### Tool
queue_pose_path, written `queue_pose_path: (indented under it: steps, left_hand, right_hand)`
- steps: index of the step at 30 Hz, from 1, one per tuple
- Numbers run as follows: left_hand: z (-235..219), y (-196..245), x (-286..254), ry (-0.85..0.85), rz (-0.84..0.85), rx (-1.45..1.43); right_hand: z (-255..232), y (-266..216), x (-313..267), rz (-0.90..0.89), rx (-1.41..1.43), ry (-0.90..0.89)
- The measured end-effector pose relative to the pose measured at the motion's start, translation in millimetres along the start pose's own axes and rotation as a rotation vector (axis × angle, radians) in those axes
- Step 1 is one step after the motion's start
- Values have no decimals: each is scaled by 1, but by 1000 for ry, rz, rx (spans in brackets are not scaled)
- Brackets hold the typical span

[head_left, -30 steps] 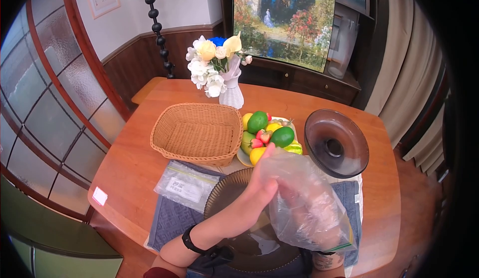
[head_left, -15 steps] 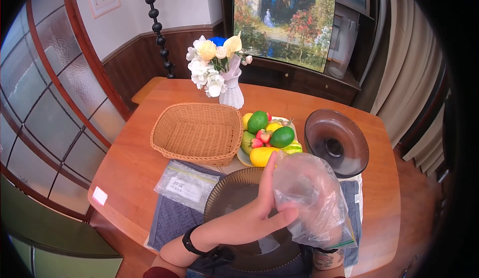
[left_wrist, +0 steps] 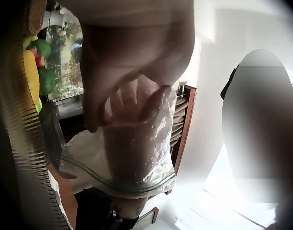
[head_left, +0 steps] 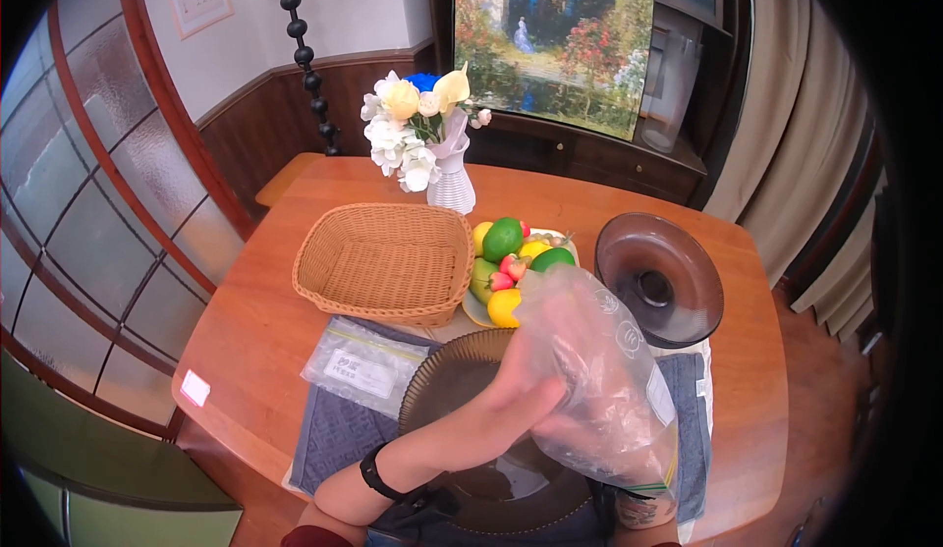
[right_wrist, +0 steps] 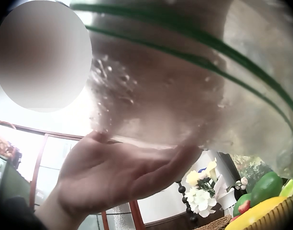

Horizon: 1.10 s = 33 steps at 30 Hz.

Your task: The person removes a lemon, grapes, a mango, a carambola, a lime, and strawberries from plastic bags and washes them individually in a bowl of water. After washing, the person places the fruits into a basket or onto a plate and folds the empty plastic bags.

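Note:
A clear zip bag (head_left: pixel 614 390) with a green seal line covers my right hand (head_left: pixel 589 351), which is inside it up to the wrist. Through the plastic, the left wrist view shows the right fingers (left_wrist: pixel 129 93) spread and slightly bent. My left hand (head_left: pixel 516 380) touches the bag's closed end, its palm facing the right hand and its thumb apart from the fingers; part of it is behind the plastic. Beneath both hands is a dark, ribbed glass plate (head_left: pixel 447 370). Another flat zip bag (head_left: pixel 359 365) with a white label lies left of the plate.
A wicker basket (head_left: pixel 383 267) stands beyond the plate, beside a dish of fruit (head_left: pixel 506 306). At the right is a brown glass bowl (head_left: pixel 678 243). A white vase of flowers (head_left: pixel 452 189) stands at the back. Blue cloth (head_left: pixel 339 439) lies under the plate.
The left hand opened away from the bag, its index finger pointing up, then came back against it. The bagged right hand now reaches further up and left, the bag more stretched out.

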<state>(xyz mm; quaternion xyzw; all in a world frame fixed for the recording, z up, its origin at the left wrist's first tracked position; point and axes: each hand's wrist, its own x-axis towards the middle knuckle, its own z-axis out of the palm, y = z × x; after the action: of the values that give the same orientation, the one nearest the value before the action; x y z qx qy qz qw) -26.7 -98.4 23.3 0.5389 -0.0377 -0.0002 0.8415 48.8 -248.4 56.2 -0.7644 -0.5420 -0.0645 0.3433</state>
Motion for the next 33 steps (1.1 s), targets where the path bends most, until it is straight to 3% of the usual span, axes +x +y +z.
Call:
queue_pose_path:
  steps: [6, 8, 10, 11, 15, 19, 21, 24, 25, 27, 29, 31, 33]
  left_hand:
    - [-11, 6, 1, 153, -124, -49]
    - [-18, 8, 3, 238, 113, -178]
    - [-27, 21, 3, 287, 144, -179]
    - [-35, 26, 2, 269, 201, -255]
    - [-73, 39, -2, 248, 348, -364]
    - [-93, 36, 0, 260, 309, -615]
    - [-97, 31, 2, 101, 185, -855]
    - [-76, 32, 10, 205, 111, -660]
    - [-73, 30, 10, 205, 107, -660]
    - [-70, 25, 9, 38, 109, -554]
    - [-57, 25, 12, 91, 128, -569]
    - [-46, 24, 14, 144, 145, -581]
    - [-38, 21, 15, 72, 129, -472]
  right_hand:
    - [2, 8, 7, -53, -49, -86]
    - [7, 16, 7, -62, -45, -131]
    - [10, 24, 5, -46, 168, -201]
    - [4, 20, 11, -106, 167, -189]
    - [-3, 25, 7, -44, 303, -281]
    - [3, 21, 11, -114, 220, -210]
    - [6, 19, 12, -157, 203, -200]
    - [6, 15, 11, -129, 254, -143]
    - [4, 14, 10, -92, 213, -44]
    - [4, 12, 8, -53, 170, 55]
    - [6, 9, 4, 47, 42, 251]
    - [4, 8, 7, 27, 13, 273]
    - [3, 6, 7, 8, -16, 293]
